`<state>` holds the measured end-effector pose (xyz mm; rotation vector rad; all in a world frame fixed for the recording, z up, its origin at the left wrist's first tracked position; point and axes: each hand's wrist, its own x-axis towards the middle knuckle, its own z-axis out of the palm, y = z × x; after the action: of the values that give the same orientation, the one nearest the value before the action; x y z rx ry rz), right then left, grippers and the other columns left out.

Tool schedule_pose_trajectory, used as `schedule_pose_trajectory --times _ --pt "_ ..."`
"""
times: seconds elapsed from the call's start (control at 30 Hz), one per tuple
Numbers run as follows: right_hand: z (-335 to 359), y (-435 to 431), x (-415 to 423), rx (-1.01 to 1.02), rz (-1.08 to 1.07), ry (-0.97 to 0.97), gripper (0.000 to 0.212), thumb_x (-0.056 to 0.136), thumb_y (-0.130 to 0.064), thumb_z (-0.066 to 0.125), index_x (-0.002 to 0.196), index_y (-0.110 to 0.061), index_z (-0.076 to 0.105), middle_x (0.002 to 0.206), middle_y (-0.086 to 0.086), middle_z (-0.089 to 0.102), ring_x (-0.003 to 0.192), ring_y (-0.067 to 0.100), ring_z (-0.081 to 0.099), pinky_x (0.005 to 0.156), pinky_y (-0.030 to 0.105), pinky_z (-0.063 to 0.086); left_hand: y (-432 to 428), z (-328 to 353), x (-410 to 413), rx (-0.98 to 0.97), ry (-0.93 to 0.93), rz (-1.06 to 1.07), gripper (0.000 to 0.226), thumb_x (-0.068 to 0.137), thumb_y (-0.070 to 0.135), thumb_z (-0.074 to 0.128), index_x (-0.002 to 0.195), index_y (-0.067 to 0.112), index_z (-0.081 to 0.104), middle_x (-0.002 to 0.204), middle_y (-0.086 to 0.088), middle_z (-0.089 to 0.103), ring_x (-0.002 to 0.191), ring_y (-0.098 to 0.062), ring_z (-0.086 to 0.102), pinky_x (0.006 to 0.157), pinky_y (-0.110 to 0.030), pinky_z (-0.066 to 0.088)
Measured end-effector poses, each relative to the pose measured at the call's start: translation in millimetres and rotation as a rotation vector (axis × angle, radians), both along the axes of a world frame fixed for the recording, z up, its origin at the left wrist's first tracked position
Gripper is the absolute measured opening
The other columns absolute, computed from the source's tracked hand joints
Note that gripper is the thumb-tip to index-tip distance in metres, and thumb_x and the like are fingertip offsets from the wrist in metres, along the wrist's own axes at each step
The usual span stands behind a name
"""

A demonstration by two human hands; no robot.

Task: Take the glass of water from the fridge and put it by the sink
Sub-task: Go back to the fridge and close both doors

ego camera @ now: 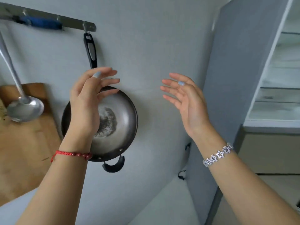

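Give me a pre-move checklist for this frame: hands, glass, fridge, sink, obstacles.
1. Left hand free: ok, fingers spread, holding nothing.
2. Right hand free: ok, open, palm inward, empty.
3. Glass of water located: not ok, no glass in view.
4. Fridge identified: cannot tell, the grey panel at right may be a door; white shelves show beyond it.
5. Sink in view: not ok, only wall shows.
6. Obstacles near the hands: ok, the frying pan and ladle hang on the wall rack, behind the left hand.
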<state>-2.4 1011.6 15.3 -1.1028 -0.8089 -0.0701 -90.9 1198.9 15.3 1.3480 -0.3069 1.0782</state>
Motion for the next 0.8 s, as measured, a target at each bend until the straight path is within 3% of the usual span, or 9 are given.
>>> schedule_pose_trajectory --times 0.23,0.33,0.6,0.8 --pt "1.8 -60.3 9.7 0.019 -0.304 0.016 0.026 0.078 -0.024 0.046 0.097 -0.022 0.063 0.098 0.001 0.071 0.096 0.016 0.068 0.089 0.033 0.051 -46.3 3.0 69.0 0.023 0.028 -0.274 0.024 0.090 0.020 0.042 0.089 0.020 0.066 0.096 0.001 0.070 0.093 -0.023 0.067 0.079 -0.035 0.052" --pt "-2.3 -84.6 7.8 0.022 -0.411 0.029 0.025 0.080 -0.020 0.046 0.097 -0.022 0.064 0.095 -0.002 0.072 0.096 0.016 0.068 0.086 0.029 0.052 -71.1 -1.7 92.3 0.037 0.062 -0.401 0.023 0.090 0.021 0.043 0.090 0.021 0.065 0.095 0.003 0.070 0.092 -0.021 0.067 0.079 -0.034 0.053" --pt "-16.4 -157.3 -3.5 0.028 -0.653 0.058 0.028 0.082 -0.021 0.044 0.102 -0.021 0.064 0.103 0.003 0.070 0.098 0.017 0.067 0.084 0.028 0.051 -147.2 -14.5 134.0 0.045 0.091 -0.674 0.024 0.088 0.020 0.045 0.085 0.024 0.068 0.093 0.002 0.070 0.091 -0.023 0.067 0.081 -0.039 0.051" --pt "-22.4 -218.4 -1.8 0.035 -0.779 0.050 0.028 0.085 -0.021 0.042 0.102 -0.021 0.065 0.101 0.001 0.071 0.098 0.017 0.067 0.087 0.031 0.052 -215.0 -20.7 162.7 0.076 0.087 -0.805 0.020 0.086 0.025 0.048 0.090 0.022 0.067 0.097 0.000 0.071 0.092 -0.021 0.068 0.079 -0.034 0.053"
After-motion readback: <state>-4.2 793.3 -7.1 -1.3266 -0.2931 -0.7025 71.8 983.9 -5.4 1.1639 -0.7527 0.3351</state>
